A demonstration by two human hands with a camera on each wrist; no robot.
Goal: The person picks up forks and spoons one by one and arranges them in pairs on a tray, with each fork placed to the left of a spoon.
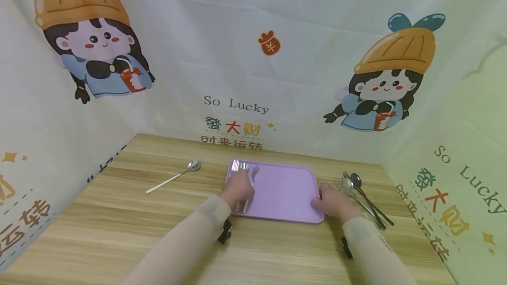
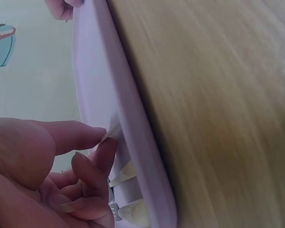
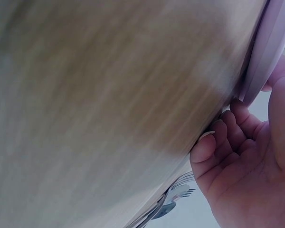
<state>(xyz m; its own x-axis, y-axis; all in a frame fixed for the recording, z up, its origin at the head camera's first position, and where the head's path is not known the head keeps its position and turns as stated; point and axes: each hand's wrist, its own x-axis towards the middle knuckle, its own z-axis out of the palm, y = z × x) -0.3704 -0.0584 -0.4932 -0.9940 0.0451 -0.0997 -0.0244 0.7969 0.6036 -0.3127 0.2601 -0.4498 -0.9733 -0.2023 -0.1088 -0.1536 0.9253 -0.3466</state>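
A purple tray (image 1: 285, 190) lies on the wooden table. Over its left part, my left hand (image 1: 239, 189) pinches the pale handle of a fork (image 1: 255, 170) between thumb and index finger. To the left of that fork lie a spoon (image 1: 244, 167) and another fork (image 1: 235, 165), partly covered by the hand. In the left wrist view, two pale handle ends (image 2: 134, 213) show below the pinching fingers. My right hand (image 1: 336, 200) grips the tray's right rim, thumb on the inside and fingers curled along the outside near the tabletop.
A spoon with a pale handle (image 1: 171, 182) lies left of the tray. Several dark-handled forks and spoons (image 1: 366, 201) are bunched to the right, close to my right hand and forearm. A printed cloth (image 1: 301, 113) hangs behind and at both sides of the table.
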